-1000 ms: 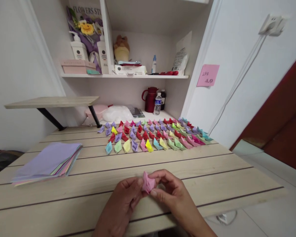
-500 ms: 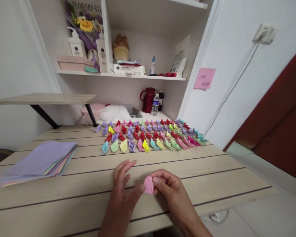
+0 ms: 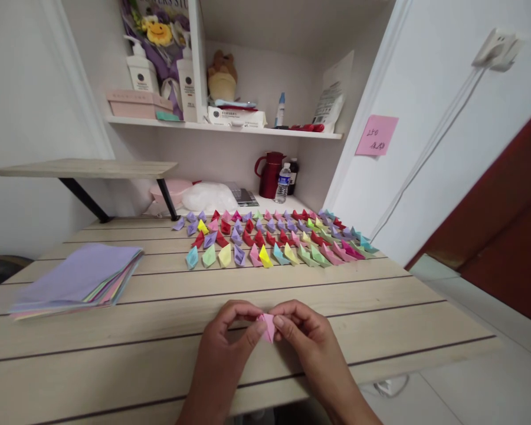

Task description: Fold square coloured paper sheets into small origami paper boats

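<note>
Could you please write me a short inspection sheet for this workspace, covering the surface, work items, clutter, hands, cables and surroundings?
Surface: pale plank-style table with dark lines across it.
Work items: pink folded paper in the hands; colored paper boats in rows towards the back; paper stack at the left, purple sheet on top.
Clutter: red jug and water bottle behind the boats.
Hands: left hand and right hand both pinch the pink paper.
Cables: white cable hangs from the wall socket.
Surroundings: pink note on the wall; wooden riser at back left.
</note>
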`<state>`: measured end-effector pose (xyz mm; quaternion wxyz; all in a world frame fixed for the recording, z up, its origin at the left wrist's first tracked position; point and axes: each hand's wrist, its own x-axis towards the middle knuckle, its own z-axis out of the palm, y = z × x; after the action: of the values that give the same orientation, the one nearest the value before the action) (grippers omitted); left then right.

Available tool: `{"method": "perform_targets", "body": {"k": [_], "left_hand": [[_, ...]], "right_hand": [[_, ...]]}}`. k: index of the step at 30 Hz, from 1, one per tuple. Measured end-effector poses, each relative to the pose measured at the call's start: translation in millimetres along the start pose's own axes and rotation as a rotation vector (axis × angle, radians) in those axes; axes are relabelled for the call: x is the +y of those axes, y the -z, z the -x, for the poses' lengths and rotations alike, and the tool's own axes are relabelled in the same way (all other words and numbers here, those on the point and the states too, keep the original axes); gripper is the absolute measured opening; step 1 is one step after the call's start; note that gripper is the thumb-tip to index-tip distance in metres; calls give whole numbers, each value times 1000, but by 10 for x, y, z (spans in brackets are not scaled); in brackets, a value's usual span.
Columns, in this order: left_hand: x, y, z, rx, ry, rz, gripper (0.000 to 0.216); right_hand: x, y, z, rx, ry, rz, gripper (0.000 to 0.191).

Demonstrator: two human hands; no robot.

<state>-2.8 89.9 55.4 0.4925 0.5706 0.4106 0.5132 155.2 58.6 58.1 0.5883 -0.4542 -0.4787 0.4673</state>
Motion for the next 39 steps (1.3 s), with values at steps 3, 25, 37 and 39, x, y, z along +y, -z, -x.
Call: {"method": "perform_targets", "body": {"k": [3, 25, 37, 39], "left_hand": [[8, 2, 10, 12, -33, -28, 10], [-6, -25, 88, 184, -542, -463, 14], [21, -66, 143, 216, -831, -797, 15], [13, -59, 134, 214, -801, -765, 13]], "right_hand": [[-8, -8, -2, -3, -11, 23, 30], [12, 19, 18, 24, 399, 371, 24], [-57, -23, 110, -3, 395, 471, 16], [-60, -29, 108, 0, 372, 459, 17]]}}
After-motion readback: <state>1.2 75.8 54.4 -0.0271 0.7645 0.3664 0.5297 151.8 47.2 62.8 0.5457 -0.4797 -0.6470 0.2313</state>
